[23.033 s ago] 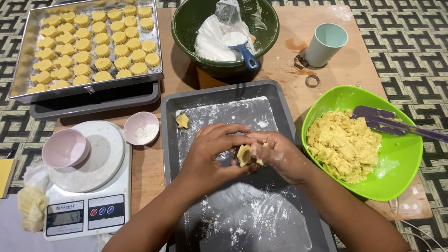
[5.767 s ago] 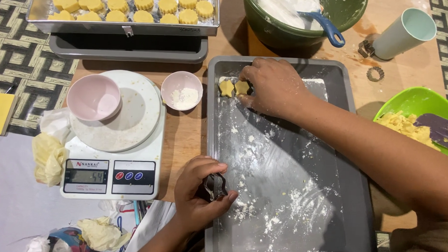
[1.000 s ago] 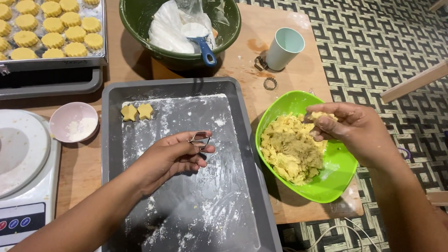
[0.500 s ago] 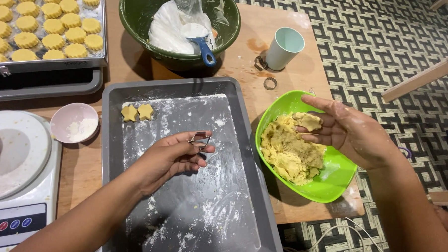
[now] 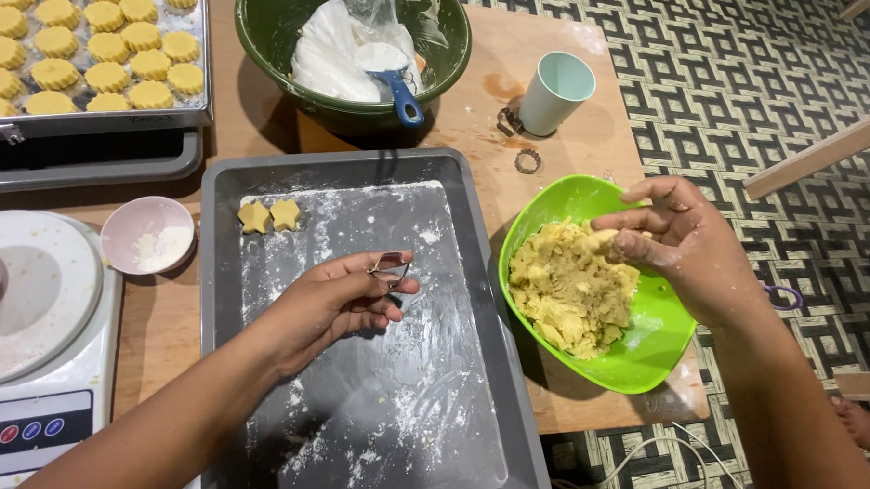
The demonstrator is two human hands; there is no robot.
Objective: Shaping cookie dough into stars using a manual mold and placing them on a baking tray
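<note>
Yellow crumbly dough (image 5: 568, 293), green bowl (image 5: 648, 353)

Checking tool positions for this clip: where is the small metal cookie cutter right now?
In the head view, the metal cookie cutter sits in the left hand's fingertips, above the middle of the floured grey baking tray, left of the green dough bowl.

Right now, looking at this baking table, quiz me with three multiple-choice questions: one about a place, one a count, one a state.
1. Where is the right hand?
A over the green bowl of dough
B on the scale
C in the cup

2. How many star-shaped pieces lie in the grey tray?
A five
B two
C none

3. What is the left hand doing?
A lying flat and empty
B gripping a spoon
C holding a small metal cutter

Answers: 1 A, its fingers pinch dough above the bowl. 2 B, two stars sit side by side. 3 C, the cutter shows at its fingertips.
</note>
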